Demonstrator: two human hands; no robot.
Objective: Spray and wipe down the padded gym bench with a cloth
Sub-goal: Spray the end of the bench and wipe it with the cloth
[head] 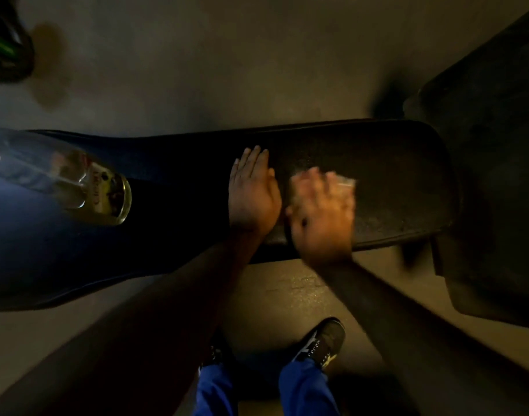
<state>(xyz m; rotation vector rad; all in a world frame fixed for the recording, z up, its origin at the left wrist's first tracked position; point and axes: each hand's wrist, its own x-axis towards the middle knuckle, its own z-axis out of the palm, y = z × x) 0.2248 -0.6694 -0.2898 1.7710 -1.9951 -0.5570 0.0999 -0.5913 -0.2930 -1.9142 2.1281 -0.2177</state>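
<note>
While only the head view is available, it shows the padded gym bench point(362, 163) lying across mid-frame from 9 to 3 o'clock, dark and pebble-textured, its near edge rounded. Left hand point(252, 193) rests flat on the pad, fingers straight, holding nothing. Just beside it at 3 o'clock, the right hand point(322, 205), motion-blurred, presses a pale cloth point(344, 181) against the pad with fingers spread. At 9 o'clock a clear bottle point(86, 187) with yellowish liquid lies on the bench. Judgement: cloth is light and limp, best kept bunched under the palm; vinyl padding likely yields slightly and turns slick when wet.
</note>
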